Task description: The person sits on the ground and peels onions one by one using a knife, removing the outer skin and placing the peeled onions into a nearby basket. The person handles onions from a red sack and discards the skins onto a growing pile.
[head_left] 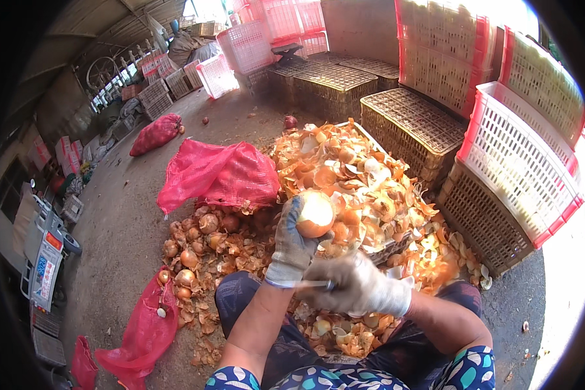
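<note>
My left hand [289, 237], in a grey-white work glove, is closed around an onion [316, 214] that is pale and partly peeled on top. Lower and to the right, my right hand [354, 286], also gloved and blurred by motion, is closed on a small knife [315, 284]. Its short blade shows near my left wrist, apart from the onion. Beyond both hands rises a heap of onion skins [344, 166], spilling over a crate rim [387, 244]. Unpeeled onions [188, 259] lie loose on the ground to the left, by a pink mesh sack [231, 179].
Dark plastic crates [409, 127] and a white-and-pink crate [520, 162] are stacked along the right and back. A full red mesh sack [156, 134] lies farther back left. Flat pink mesh bags [143, 331] rest at lower left. A three-wheeled vehicle [45, 253] stands at far left.
</note>
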{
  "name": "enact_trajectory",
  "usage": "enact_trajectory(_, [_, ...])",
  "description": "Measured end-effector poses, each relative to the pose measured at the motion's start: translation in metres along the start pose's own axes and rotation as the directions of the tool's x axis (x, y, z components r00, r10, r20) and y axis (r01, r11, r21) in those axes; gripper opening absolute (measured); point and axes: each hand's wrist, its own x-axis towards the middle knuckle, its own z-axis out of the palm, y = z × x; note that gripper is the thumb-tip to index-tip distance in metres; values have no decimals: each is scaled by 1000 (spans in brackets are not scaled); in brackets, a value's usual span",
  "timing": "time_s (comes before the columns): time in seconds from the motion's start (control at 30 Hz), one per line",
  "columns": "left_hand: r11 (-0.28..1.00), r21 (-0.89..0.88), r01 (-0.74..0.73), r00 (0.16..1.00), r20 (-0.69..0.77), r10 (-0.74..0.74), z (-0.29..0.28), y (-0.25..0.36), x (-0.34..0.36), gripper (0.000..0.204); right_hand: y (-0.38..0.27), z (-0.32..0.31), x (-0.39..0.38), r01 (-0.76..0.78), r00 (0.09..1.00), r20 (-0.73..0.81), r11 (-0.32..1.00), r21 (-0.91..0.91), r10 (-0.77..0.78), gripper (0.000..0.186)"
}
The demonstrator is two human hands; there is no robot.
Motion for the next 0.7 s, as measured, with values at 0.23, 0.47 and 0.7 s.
enact_trajectory(0.23, [730,440,-523,779,595,199,30,29,-14,87,54,-47,2,-220,655,-241,486,846,716,41])
enact_trajectory(0.47, [625,520,-582,806,270,526,38,-12,-28,84,45,-20,2,-79,802,8,93,993,598,49])
enact_trajectory(0.7, [863,270,-426,901,211,379,41,-5,-33,71,28,-25,-5,-271,731,-458,831,485,505,33])
